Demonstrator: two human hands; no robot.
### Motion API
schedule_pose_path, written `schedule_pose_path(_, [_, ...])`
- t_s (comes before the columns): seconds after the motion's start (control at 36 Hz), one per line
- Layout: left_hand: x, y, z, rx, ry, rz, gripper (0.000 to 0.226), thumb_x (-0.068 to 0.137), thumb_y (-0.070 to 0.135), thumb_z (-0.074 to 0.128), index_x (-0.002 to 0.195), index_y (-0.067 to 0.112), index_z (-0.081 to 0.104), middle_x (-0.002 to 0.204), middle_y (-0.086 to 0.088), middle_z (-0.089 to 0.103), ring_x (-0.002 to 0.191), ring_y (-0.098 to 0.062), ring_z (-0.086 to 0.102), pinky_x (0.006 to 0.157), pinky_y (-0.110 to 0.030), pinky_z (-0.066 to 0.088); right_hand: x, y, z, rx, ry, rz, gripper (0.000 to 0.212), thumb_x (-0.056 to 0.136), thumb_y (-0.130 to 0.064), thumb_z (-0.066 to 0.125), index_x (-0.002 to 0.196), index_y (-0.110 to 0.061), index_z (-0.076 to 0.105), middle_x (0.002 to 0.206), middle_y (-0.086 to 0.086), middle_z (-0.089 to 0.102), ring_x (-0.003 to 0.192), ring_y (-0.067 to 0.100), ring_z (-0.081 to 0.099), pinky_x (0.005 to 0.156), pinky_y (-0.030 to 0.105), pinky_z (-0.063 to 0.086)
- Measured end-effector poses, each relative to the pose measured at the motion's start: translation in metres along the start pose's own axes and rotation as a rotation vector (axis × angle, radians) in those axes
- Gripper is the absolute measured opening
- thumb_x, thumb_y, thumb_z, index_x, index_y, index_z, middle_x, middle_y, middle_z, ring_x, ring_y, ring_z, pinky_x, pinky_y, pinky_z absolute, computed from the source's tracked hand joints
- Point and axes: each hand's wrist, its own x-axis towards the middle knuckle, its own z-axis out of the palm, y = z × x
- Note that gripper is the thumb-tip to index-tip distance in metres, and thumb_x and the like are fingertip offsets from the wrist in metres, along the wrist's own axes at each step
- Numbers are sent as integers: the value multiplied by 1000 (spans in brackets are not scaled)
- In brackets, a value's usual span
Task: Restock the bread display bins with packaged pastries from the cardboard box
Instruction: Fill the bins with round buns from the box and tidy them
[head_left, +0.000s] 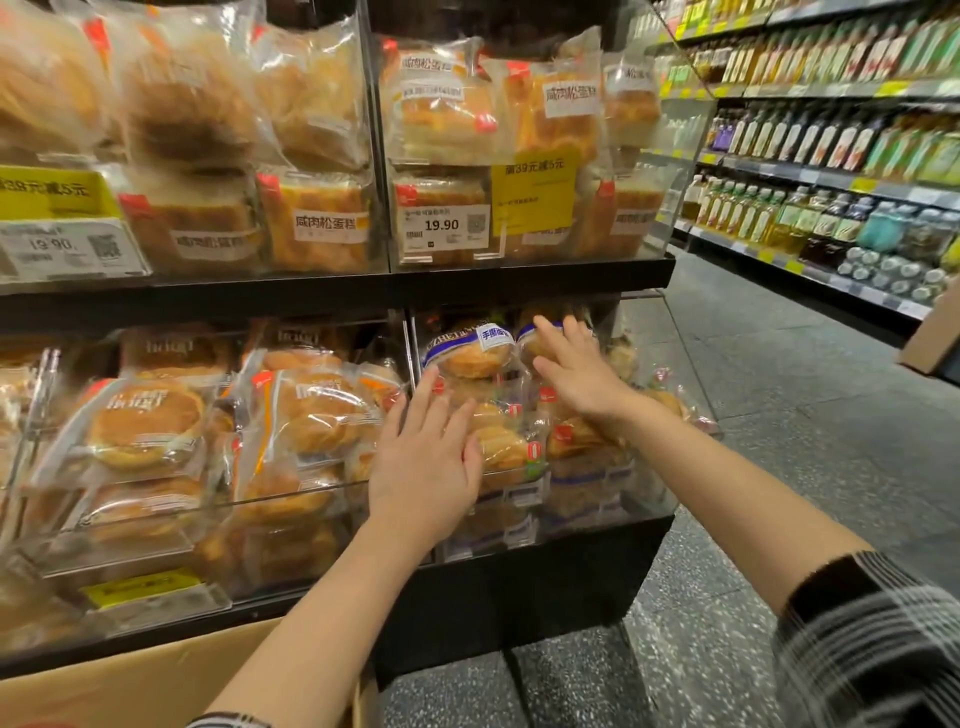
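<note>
Cardboard box (156, 680) fills the lower left corner, below the display. Above it, mid-frame, the left hand (423, 467) lies flat with straight fingers against wrapped pastries (498, 441) in the lower right bin (649, 499). Further in, the right hand (576, 374), fingers spread, presses a blue-labelled bun pack (472, 353) atop that pile.

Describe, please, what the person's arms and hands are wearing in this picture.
Both hands, left and right, are bare: no gloves, rings or watch show. The forearms are uncovered, and the sleeves are pushed up, dark with a pale plaid check.
</note>
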Motion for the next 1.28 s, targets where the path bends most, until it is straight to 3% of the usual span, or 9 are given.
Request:
schedule_pose_path(0.17, [1, -2, -5, -14, -34, 36, 64, 93, 42, 10, 137, 19, 52, 143, -1, 49, 147, -20, 14, 118, -45, 21, -4, 4, -7, -36, -4, -16, 58, 103, -25, 39, 153, -30, 10, 161, 10, -1, 148, 27, -9, 118, 40, -1])
schedule_pose_path(0.31, [3, 0, -19, 17, -207, 46, 55, 100, 42, 12, 147, 23, 34, 153, 1, 35, 148, -18, 7, 120, -43, 6, -32, -13, -7, 76, 258, 22, 58, 97, -9, 47, 150, -21, 28, 159, 7, 20, 148, 23, 11, 119, 38, 10])
schedule_pose_path(0.39, [10, 1, -34, 155, -326, 112, 52, 101, 42, 14, 147, 23, 30, 150, 0, 36, 145, -20, 18, 119, -48, -3, -64, -29, -9, 289, 372, 38, 39, 96, -6, 46, 132, -15, 52, 132, 1, 53, 126, 16, 46, 105, 30, 37])
schedule_pose_path(0.53, [17, -11, -62, 51, -288, 219, 47, 102, 41, 27, 142, 21, 41, 148, 2, 42, 142, -15, 25, 116, -42, -12, -103, -55, -8, 515, 384, -14, 24, 96, -7, 48, 109, -26, 54, 94, -11, 61, 81, 1, 58, 74, 17, 51])
schedule_pose_path(0.64, [-9, -36, -91, -333, -170, 257, 40, 98, 29, 47, 135, 17, 50, 139, -1, 51, 133, -15, 40, 119, -43, 18, -121, -82, -3, 657, 174, 13, 28, 95, -4, 48, 117, -21, 50, 79, 0, 67, 64, 3, 62, 57, 17, 50])
schedule_pose_path(0.72, [-50, -71, -108, -466, -182, 232, 42, 94, 37, 42, 128, 18, 55, 125, -1, 60, 115, -15, 55, 96, -36, 48, -131, -108, 9, 692, -54, 20, 26, 94, -3, 48, 118, -13, 54, 85, 12, 69, 60, 10, 61, 48, 19, 49])
schedule_pose_path(0.86, [-125, -122, -132, -362, -462, 38, 31, 97, 27, 52, 128, 29, 54, 111, 18, 59, 92, 8, 53, 79, -9, 40, -143, -154, 57, 684, -271, -49, 21, 95, -2, 48, 114, -4, 57, 82, 13, 65, 59, 14, 59, 49, 23, 50])
schedule_pose_path(1.0, [-204, -175, -128, -261, -803, -192, 22, 99, 28, 48, 117, 32, 61, 103, 19, 60, 74, 13, 52, 71, -10, 38, -157, -198, 132, 612, -476, -91, 20, 96, -5, 46, 111, -8, 60, 81, 6, 65, 63, 11, 60, 56, 24, 51])
schedule_pose_path(1.28, [-322, -236, -63, -265, -1056, -427, 30, 96, 20, 51, 124, 18, 62, 123, 1, 63, 113, -15, 56, 91, -21, 40, -194, -193, 259, 86, -827, -321, 23, 98, -15, 49, 117, -16, 61, 112, 0, 61, 101, 14, 57, 82, 20, 47])
